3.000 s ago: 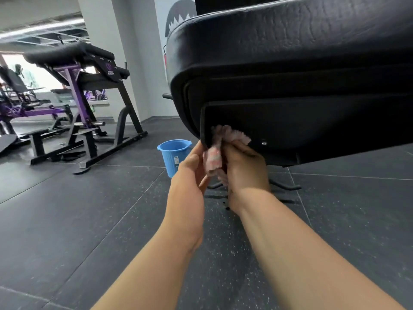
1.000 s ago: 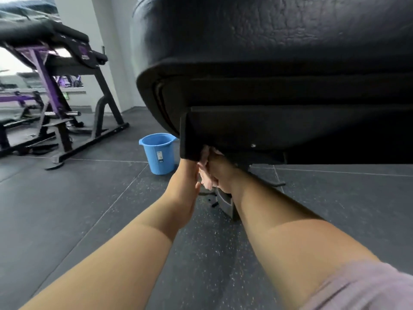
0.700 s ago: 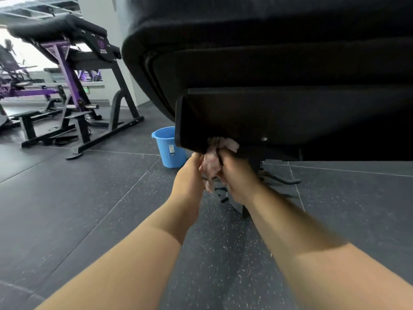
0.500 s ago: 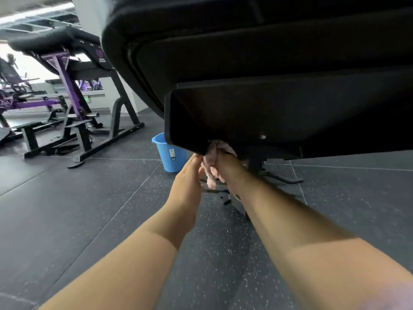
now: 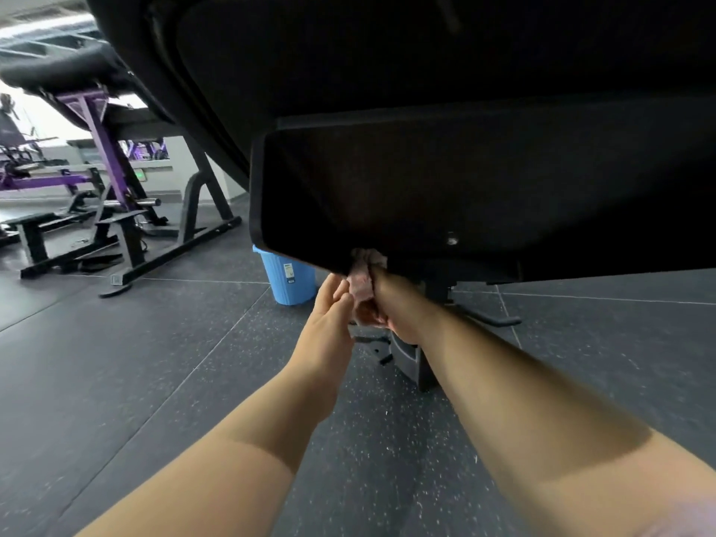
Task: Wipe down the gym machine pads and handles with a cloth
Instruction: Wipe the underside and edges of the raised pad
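Observation:
A large black padded bench [image 5: 426, 91] fills the top of the view, seen from below, with its black backing plate [image 5: 426, 195] under it. A bunched pink and white cloth [image 5: 362, 279] is pressed against the plate's lower edge. My right hand [image 5: 395, 308] grips the cloth from the right. My left hand [image 5: 329, 308] touches the cloth's left side with its fingertips. The top of the cloth is hidden behind the plate's edge.
A blue plastic bucket [image 5: 292, 279] stands on the dark rubber floor just left of my hands. The bench's black post and foot [image 5: 418, 362] sit below my right wrist. Another black and purple bench [image 5: 112, 180] stands at the left.
The view has dropped lower and closer under the pad, so more of its underside shows. Both hands stay at the plate's lower edge with the cloth, having shifted slightly along it.

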Demonstrator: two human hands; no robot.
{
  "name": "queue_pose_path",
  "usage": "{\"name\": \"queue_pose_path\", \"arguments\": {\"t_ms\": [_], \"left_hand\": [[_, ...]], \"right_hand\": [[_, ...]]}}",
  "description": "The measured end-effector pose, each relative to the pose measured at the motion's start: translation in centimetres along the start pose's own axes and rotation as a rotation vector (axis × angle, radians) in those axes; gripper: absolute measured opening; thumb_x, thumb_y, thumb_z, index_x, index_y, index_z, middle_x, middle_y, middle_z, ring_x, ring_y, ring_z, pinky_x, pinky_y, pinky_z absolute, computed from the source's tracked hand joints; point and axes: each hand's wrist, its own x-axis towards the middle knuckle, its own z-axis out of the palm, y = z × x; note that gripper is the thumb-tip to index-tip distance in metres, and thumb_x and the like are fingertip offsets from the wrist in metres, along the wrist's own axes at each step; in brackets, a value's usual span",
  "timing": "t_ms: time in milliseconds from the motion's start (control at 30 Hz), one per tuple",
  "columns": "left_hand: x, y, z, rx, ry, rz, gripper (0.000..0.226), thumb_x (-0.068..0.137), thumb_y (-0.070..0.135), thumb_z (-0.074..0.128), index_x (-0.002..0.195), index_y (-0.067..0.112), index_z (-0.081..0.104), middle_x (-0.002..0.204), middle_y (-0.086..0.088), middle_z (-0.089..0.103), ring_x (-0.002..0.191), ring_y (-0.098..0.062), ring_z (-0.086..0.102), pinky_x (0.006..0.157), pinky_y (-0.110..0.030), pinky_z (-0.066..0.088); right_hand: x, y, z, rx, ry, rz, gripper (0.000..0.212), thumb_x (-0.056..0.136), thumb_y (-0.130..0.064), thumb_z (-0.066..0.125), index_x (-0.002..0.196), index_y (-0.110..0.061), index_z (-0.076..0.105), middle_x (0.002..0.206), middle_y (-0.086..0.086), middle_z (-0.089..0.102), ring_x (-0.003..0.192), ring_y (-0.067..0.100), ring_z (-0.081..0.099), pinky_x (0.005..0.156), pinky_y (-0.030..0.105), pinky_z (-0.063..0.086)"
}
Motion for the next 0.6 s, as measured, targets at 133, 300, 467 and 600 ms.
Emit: {"name": "queue_pose_path", "arguments": {"t_ms": [133, 300, 467, 600], "left_hand": [[-0.4, 0.5, 0.0, 0.033, -0.030, 0.007, 0.042, 0.105, 0.032, 0.044, 0.142, 0.052, 0.035, 0.140, 0.025, 0.046, 0.130, 0.000, 0.044, 0.104, -0.031, 0.035], [-0.6, 0.9, -0.8, 0.081, -0.031, 0.013, 0.041, 0.105, 0.032, 0.043, 0.140, 0.051, 0.037, 0.147, 0.024, 0.043, 0.136, -0.001, 0.040, 0.115, -0.036, 0.032], [-0.7, 0.9, -1.2, 0.107, -0.071, 0.043, 0.034, 0.105, 0.027, 0.043, 0.120, 0.056, 0.047, 0.104, 0.043, 0.062, 0.103, 0.020, 0.055, 0.102, -0.023, 0.041], [-0.6, 0.8, -1.4, 0.091, -0.043, 0.040, 0.034, 0.103, 0.018, 0.040, 0.118, 0.037, 0.063, 0.103, 0.015, 0.073, 0.098, -0.001, 0.067, 0.079, -0.015, 0.050]], "right_hand": [[0.9, 0.0, 0.2, -0.001, -0.042, 0.037, 0.026, 0.105, -0.033, 0.039, 0.081, -0.026, 0.049, 0.065, -0.008, 0.054, 0.056, 0.009, 0.048, 0.053, 0.025, 0.040], [0.5, -0.5, 0.6, -0.024, -0.086, 0.044, 0.040, 0.104, -0.020, 0.030, 0.067, -0.019, 0.044, 0.040, -0.005, 0.041, 0.028, 0.005, 0.037, 0.037, 0.015, 0.028], [-0.6, -0.5, 1.5, 0.022, 0.022, -0.086, 0.041, 0.097, -0.009, 0.036, 0.058, -0.017, 0.048, 0.049, 0.002, 0.044, 0.046, 0.017, 0.038, 0.047, 0.022, 0.027], [-4.8, -0.3, 1.3, 0.063, 0.012, -0.138, 0.031, 0.096, -0.024, 0.045, 0.087, -0.006, 0.069, 0.083, 0.013, 0.074, 0.080, 0.022, 0.071, 0.076, 0.036, 0.053]]}}
